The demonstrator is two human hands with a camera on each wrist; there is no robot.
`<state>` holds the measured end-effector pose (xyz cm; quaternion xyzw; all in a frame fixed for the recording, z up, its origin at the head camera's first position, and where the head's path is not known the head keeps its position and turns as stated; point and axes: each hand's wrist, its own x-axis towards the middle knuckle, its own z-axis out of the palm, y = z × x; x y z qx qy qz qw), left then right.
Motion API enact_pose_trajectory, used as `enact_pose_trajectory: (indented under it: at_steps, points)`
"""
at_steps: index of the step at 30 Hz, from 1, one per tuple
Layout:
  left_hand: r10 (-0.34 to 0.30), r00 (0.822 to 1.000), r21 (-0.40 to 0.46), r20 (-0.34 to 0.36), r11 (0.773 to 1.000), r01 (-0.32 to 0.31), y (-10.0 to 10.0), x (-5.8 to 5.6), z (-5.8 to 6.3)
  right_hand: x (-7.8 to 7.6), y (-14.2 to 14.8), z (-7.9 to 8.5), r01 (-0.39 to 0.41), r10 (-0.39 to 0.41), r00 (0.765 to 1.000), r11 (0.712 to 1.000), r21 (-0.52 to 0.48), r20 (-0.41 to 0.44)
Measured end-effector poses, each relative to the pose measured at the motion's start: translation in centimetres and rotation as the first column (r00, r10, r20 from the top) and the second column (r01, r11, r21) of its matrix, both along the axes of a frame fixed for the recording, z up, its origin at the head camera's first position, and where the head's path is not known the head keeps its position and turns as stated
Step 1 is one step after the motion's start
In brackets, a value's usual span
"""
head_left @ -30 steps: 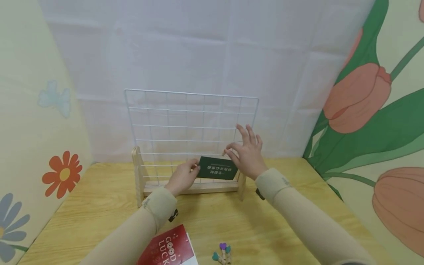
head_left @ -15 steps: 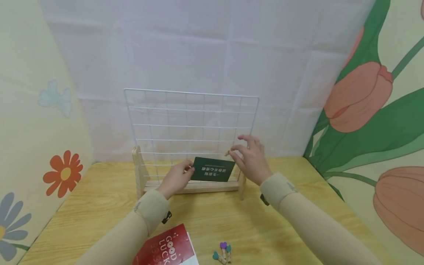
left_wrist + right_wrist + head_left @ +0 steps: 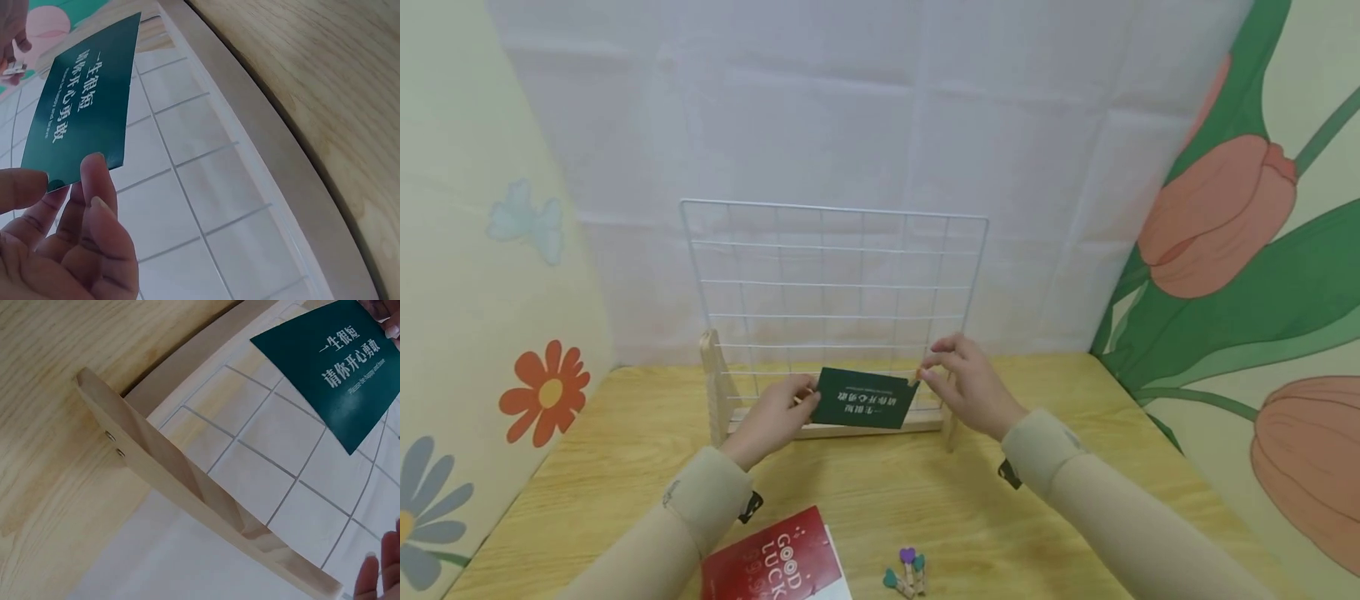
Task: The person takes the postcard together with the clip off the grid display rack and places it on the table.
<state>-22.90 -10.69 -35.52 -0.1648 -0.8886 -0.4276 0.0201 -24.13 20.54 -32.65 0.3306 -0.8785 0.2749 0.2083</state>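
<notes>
A dark green card (image 3: 865, 400) with white lettering is pinched at its left edge by my left hand (image 3: 778, 417). It is held in front of the lower part of a white wire grid (image 3: 835, 209), tilted a little. In the left wrist view, thumb and fingertips grip a lower corner of the card (image 3: 81, 106). My right hand (image 3: 973, 387) pinches a small wooden clothespin (image 3: 914, 377) between thumb and index finger, right at the card's upper right corner. The right wrist view shows the card (image 3: 337, 369) before the grid, with the clothespin out of sight.
The grid stands upright in a wooden base with a side leg (image 3: 715, 392) at each end. Nearer me lie a red "GOOD LUCK" card (image 3: 778, 562) and several small clothespins with teal and purple hearts (image 3: 907, 557). A white cloth (image 3: 820, 108) hangs behind.
My left hand has moved left and slightly down with the green card. The right hand has lowered, bringing its clothespin to the card's upper right corner.
</notes>
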Motion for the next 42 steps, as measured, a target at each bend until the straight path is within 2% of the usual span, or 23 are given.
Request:
enact_pose_trajectory:
  at_steps: [12,18,21,23,27,30,33,36,42]
  points:
    - [-0.045,0.999,-0.031,-0.013,0.999,0.044,-3.0,3.1,0.0,1.4,0.1,-0.4,-0.035,0.026,0.997,0.991,0.132,0.067]
    - [-0.071,0.997,-0.038,0.015,0.997,0.071,-4.2,3.8,-0.1,2.3,0.2,-0.6,-0.035,0.01,0.99,0.983,0.178,0.137]
    - [-0.115,0.993,-0.013,0.036,0.993,0.115,-4.8,3.9,-0.2,2.9,-0.1,-0.9,-0.086,0.046,0.984,0.969,0.232,0.172]
    - [-0.145,0.988,0.002,0.052,0.989,0.146,-5.3,4.1,-0.3,3.4,-0.4,-1.3,-0.136,0.082,0.978,0.948,0.288,0.194]
    - [-0.183,0.976,0.025,0.115,0.983,0.182,-6.1,4.5,-0.8,4.4,-0.8,-2.4,-0.252,0.167,0.953,0.9,0.356,0.251]
    - [-0.194,0.964,0.063,0.182,0.981,0.185,-6.6,4.9,-1.0,5.1,-1.0,-3.0,-0.313,0.203,0.928,0.881,0.356,0.313]
    - [-0.2,0.955,0.082,0.221,0.979,0.186,-6.9,5.2,-1.4,5.5,-1.1,-3.4,-0.344,0.208,0.906,0.869,0.355,0.369]
    - [-0.203,0.948,0.066,0.247,0.979,0.192,-7.1,5.6,-1.8,5.9,-1.2,-3.7,-0.36,0.203,0.891,0.86,0.362,0.405]
    - [-0.264,0.92,0.069,0.29,0.965,0.254,-7.5,6.2,-3.1,6.6,-1.5,-4.2,-0.404,0.187,0.856,0.824,0.397,0.483]
